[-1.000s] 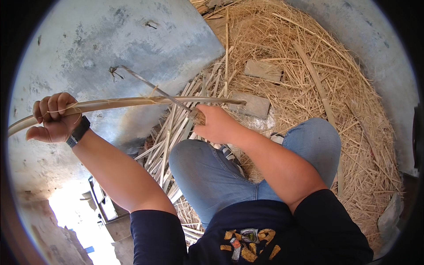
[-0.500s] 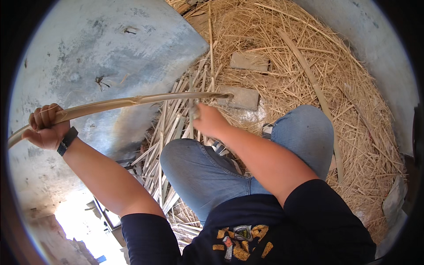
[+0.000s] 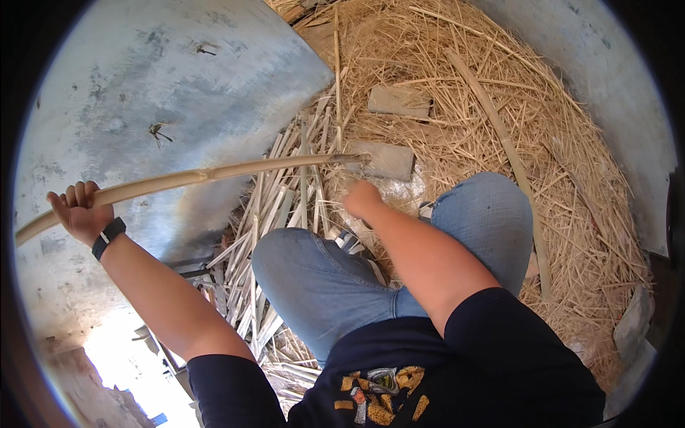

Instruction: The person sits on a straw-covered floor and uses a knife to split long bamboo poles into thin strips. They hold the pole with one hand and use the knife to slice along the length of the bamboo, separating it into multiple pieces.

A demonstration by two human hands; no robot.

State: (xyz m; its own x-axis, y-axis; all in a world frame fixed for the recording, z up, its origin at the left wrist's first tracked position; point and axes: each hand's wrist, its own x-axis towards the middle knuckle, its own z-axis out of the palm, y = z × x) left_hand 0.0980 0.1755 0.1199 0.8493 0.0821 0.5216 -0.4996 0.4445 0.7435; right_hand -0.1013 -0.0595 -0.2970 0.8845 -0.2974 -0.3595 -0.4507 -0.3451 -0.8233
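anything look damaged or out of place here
Nothing stands out as damaged. The left hand grips a long cane; the right hand hovers over loose split strips scattered on the floor beside the straw pile.

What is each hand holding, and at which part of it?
The left hand grips a long bamboo pole near its left end. The right hand is a closed fist; whether it holds anything cannot be told.

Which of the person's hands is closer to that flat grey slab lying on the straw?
The right hand: it sits just below the slab. The left hand is far off to the left, gripping the long pale pole.
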